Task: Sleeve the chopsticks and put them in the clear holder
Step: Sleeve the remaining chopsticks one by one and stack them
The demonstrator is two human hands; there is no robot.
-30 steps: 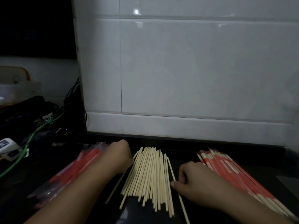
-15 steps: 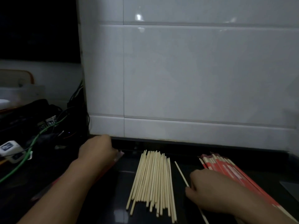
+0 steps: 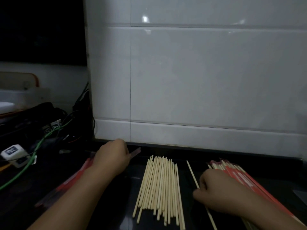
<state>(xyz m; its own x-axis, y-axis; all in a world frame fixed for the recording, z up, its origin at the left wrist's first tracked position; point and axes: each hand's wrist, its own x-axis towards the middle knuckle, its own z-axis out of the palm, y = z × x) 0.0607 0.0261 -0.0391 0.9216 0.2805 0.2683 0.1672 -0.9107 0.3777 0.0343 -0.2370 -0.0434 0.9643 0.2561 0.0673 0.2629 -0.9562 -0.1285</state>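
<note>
On the dark counter (image 3: 191, 171), left hand (image 3: 111, 157) pinched one sleeve (image 3: 135, 151) off its stack; right hand (image 3: 221, 193) pinched a single chopstick (image 3: 191, 171), likely for insertion.

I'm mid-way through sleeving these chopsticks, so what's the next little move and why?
Probably bring both hands together and slide the single chopstick held by the right hand into the red sleeve pinched by the left hand. Each hand already holds its piece, apart over the counter.
</note>
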